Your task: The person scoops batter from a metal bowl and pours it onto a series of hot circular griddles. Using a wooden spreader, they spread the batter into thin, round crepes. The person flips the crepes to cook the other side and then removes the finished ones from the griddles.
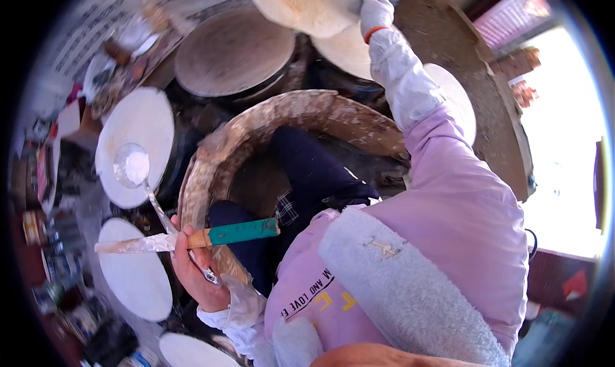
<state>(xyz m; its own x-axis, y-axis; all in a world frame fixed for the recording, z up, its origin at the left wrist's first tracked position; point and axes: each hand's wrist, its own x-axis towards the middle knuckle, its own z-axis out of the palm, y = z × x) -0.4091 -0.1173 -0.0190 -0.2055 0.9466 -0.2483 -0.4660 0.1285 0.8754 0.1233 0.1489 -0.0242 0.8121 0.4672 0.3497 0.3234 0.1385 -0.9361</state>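
My left hand (pixel 198 274) is closed around two tools at once. One is a metal ladle (pixel 158 208) whose bowl, with white batter-like stuff in it, hangs over a white-coated round plate (pixel 154 120). The other is a long flat wooden spatula (pixel 150 242), smeared white, with a green-wrapped handle. Stretched far forward, my gloved right hand (pixel 377 11), with an orange band at its wrist, grips the edge of a large thin pale round sheet (pixel 314 5) with browned patches. Part of that sheet lies beyond the upper edge.
A curved, worn wooden rim (pixel 288 107) surrounds my legs. Around it stand a brown round griddle (pixel 237 50), another white-coated plate (pixel 134 271) and a pale disc (pixel 453 101) beyond my right arm. Cluttered bottles and boxes (pixel 61 232) line the left; a brown board (pixel 471 78) slants at right.
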